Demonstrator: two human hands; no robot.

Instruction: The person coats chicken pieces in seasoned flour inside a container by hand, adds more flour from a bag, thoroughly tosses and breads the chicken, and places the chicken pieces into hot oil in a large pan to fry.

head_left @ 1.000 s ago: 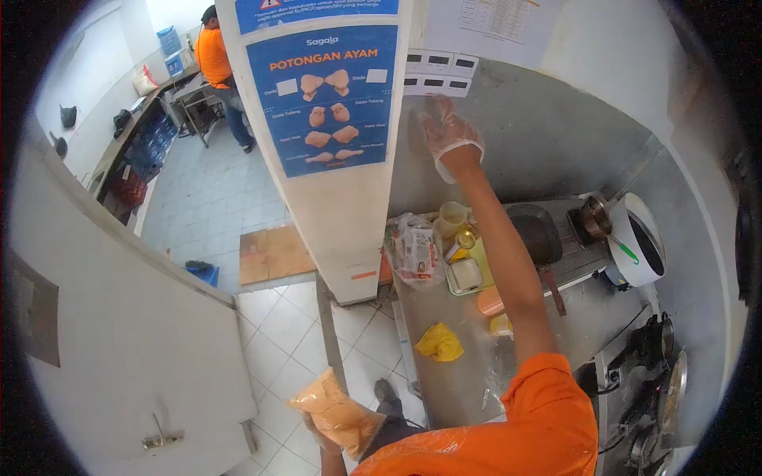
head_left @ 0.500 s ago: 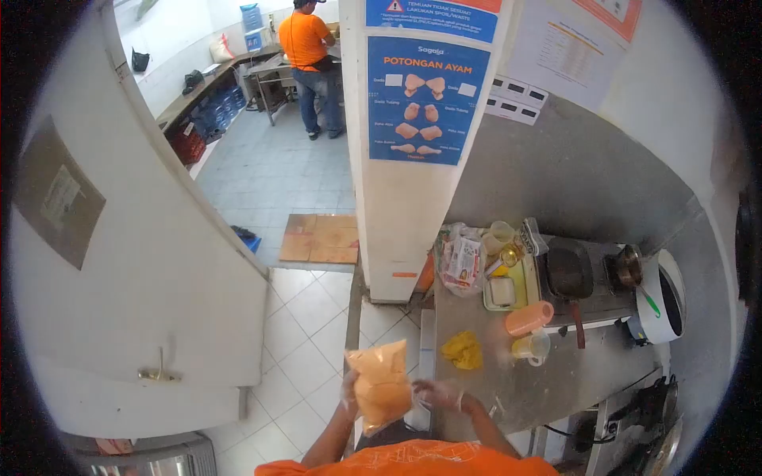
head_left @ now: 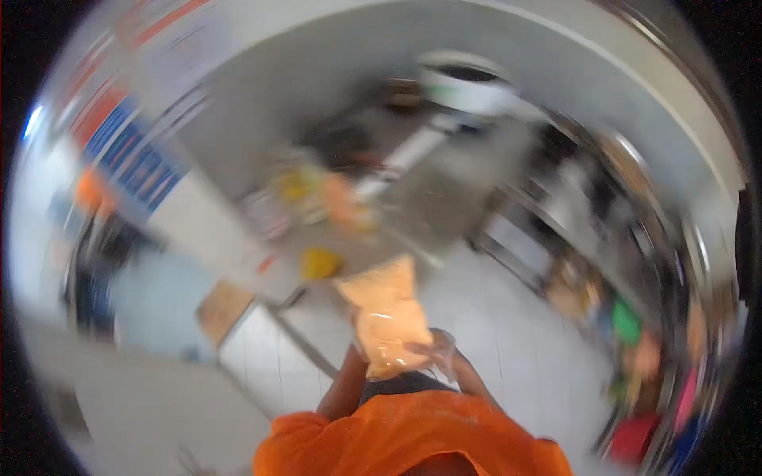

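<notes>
While the surroundings smear with motion blur, both hands carry a filled pouch in front of the body.

Pale-orange pouch [head_left: 387, 321] upright, slightly tilted, at the waist, above floor level and near the counter [head_left: 429, 210]. Right hand [head_left: 436, 349], in a clear glove: fingers pressed to the pouch's lower right front, gripping that edge. Left hand [head_left: 358, 346]: at the left edge, mostly hidden behind the pouch; cannot tell how its fingers close. Progress, judged: pouch is off any surface and in hand; it bulges, so contents appear to be inside. No opening or spill visible; seal unclear. What remains cannot be read from this view. Yellow cloth [head_left: 321, 263] lies on the counter, just beyond the pouch.
</notes>
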